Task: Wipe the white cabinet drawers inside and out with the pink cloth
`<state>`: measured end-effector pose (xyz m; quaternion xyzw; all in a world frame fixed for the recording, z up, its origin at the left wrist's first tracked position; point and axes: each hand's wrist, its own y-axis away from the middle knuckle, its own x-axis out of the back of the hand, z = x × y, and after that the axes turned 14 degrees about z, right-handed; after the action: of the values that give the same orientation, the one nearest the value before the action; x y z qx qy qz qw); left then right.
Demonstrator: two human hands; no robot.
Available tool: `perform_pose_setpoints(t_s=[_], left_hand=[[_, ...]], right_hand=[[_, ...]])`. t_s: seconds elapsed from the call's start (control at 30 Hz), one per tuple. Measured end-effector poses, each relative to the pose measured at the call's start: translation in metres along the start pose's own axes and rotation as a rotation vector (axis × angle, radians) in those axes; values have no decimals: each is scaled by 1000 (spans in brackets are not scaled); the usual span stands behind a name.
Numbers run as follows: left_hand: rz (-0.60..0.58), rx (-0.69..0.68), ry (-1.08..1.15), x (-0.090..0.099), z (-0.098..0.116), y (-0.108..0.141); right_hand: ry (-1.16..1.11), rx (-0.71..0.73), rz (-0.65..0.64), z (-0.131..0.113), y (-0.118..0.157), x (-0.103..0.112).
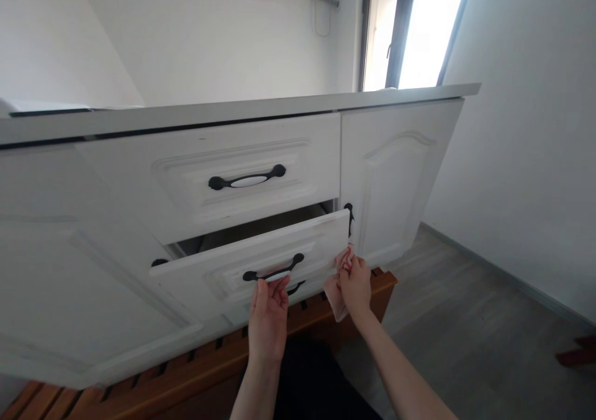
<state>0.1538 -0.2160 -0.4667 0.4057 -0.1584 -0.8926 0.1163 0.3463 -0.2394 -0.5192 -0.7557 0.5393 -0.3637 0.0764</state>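
Note:
A white drawer (186, 278) in the cabinet's middle column is pulled partly out, with a dark gap above its front. My left hand (269, 317) has its fingers curled around that drawer's black-and-white handle (280, 275). In my right hand (356, 285) is a bunched pink cloth (336, 299), pressed near the drawer front's right edge. The cloth's lower part hangs loose below my fingers. Above sits a closed drawer (307, 175) with a matching handle (246, 180). What lies inside the pulled-out drawer is too dark to make out.
Cabinet doors flank the drawers, the right door (391, 178) bearing a dark handle (350, 216). A grey-white countertop (223, 115) overhangs them. Below, a slatted wooden bench (186, 370) runs along the cabinet. Grey floor (460, 321) extends right, with a reddish wooden piece (577, 353) at the edge.

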Motion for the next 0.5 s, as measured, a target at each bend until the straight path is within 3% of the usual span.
perform_pose_setpoints(t_s=[0.23,0.33,0.37,0.43,0.5], left_hand=[[7,21,-47,1,6,7],[73,-69,-150,9,8,15],[120,-171,-203,11,10,19],[177,-506,-362,14,16,24],[95,-895,-588,10,23,27]], right_hand=[[-64,-55,-19,22,22,-9],[-162,-88,86,26,29,-6],[-191,-99,148,25,30,-6],[-233,-116,256,20,33,-8],[-237,-107,287,11,36,-14]])
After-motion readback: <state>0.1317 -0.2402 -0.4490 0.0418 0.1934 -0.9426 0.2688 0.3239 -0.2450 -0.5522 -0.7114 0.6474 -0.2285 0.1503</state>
